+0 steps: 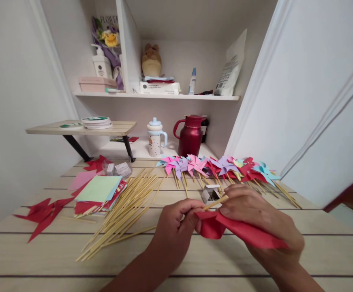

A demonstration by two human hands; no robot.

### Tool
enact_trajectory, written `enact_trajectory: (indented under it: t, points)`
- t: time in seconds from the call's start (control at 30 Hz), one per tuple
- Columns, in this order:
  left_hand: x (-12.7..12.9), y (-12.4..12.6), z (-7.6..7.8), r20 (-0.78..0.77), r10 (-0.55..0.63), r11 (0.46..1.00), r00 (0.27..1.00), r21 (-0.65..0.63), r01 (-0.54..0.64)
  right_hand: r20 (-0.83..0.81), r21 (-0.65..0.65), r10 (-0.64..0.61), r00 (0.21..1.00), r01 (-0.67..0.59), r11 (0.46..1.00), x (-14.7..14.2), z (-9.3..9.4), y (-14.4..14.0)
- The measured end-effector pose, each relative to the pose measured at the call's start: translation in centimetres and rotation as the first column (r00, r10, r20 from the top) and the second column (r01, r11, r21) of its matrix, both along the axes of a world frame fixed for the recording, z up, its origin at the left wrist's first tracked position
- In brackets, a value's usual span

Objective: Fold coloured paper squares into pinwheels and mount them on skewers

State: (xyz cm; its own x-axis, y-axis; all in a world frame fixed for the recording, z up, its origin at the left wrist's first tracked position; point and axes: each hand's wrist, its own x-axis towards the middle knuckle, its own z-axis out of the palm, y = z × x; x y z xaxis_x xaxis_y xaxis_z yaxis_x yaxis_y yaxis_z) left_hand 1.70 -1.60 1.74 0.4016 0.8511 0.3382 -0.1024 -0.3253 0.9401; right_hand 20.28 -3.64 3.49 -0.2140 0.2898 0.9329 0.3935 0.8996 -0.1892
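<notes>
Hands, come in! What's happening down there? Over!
Left hand and right hand: both gripping folded red paper. Thin wooden stick showing between them. Small open white box just beyond, close to the stick.

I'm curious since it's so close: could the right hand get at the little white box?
Probably not while the right hand holds the red paper; freed, it likely could, as the white box sits close beyond the stick.

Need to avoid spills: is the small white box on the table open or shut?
Open: small shiny pieces show inside the small white box.
</notes>
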Motion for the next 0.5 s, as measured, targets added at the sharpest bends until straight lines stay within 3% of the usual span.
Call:
enact_trajectory:
  t: [0.5]
  points:
    - [-0.21,-0.27,-0.50,-0.093,0.063,0.990,0.994,0.133,-0.050,-0.048,0.027,-0.015,0.999,0.016,0.999,0.13,-0.23,0.07]
